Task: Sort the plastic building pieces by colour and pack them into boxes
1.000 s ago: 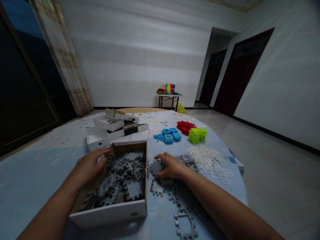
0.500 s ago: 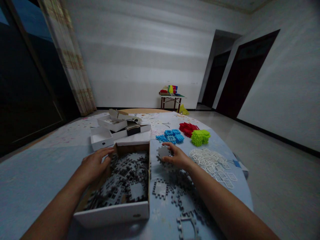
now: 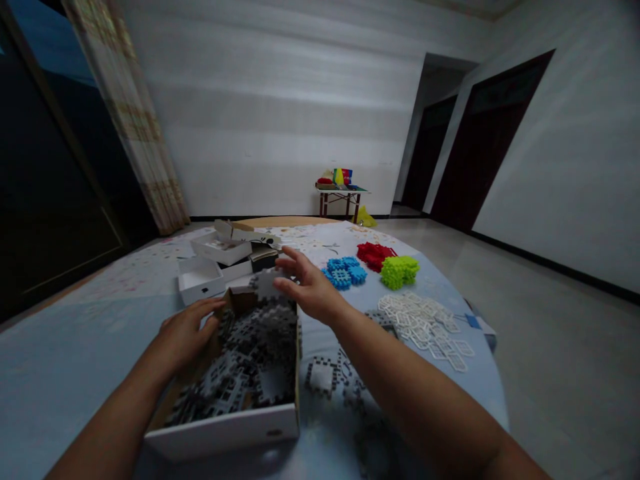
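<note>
A white cardboard box (image 3: 225,430) full of grey interlocking plastic pieces (image 3: 227,373) is in front of me. My left hand (image 3: 193,330) grips its left wall near the far corner. Over the far right part of the box, my right hand (image 3: 313,287) has its fingers apart. A grey notched square piece (image 3: 266,283) is at its fingertips; whether they still touch it I cannot tell. Below it, more grey pieces are blurred. Beside the box, a loose grey square piece (image 3: 321,377) lies on the cloth, with others partly hidden under my right forearm.
Blue pieces (image 3: 343,273), red pieces (image 3: 375,257) and lime-green pieces (image 3: 400,272) are grouped at the back right. White outline pieces (image 3: 420,323) spread near the right edge of the table (image 3: 90,347). Small white open boxes (image 3: 200,280) are piled behind the big box.
My right hand has moved left from beside the box to above it, carrying grey pieces along. Its fingers have spread, and grey pieces blur below. The left hand stays on the box.
</note>
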A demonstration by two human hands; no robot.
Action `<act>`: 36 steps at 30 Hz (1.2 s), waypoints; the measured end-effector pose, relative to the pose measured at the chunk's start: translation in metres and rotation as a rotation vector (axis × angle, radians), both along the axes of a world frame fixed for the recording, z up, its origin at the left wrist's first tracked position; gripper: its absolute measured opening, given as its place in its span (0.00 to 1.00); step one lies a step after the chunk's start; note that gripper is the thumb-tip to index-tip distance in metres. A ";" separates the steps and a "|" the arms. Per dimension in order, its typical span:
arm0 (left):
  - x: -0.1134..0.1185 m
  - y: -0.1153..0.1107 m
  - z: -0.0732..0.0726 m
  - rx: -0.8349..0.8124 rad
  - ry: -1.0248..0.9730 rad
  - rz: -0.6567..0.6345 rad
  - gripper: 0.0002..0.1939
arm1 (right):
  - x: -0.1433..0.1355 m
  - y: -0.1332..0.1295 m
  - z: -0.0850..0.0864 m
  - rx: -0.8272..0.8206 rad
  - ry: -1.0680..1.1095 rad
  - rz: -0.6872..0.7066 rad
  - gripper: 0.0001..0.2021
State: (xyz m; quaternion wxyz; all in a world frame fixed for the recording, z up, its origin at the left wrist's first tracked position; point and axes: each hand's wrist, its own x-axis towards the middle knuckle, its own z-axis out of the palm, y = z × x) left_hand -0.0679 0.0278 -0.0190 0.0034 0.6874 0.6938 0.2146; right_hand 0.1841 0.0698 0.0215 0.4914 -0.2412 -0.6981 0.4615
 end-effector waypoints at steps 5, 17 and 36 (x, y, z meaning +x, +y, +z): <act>-0.001 0.001 -0.002 0.006 0.002 -0.020 0.26 | 0.010 -0.004 -0.003 0.004 0.072 0.134 0.28; -0.003 0.003 -0.007 -0.007 -0.019 0.006 0.25 | 0.070 0.007 -0.058 0.059 -0.777 -0.160 0.24; 0.001 -0.001 0.001 -0.054 0.003 0.003 0.26 | 0.055 0.003 -0.028 0.079 -0.385 -0.286 0.29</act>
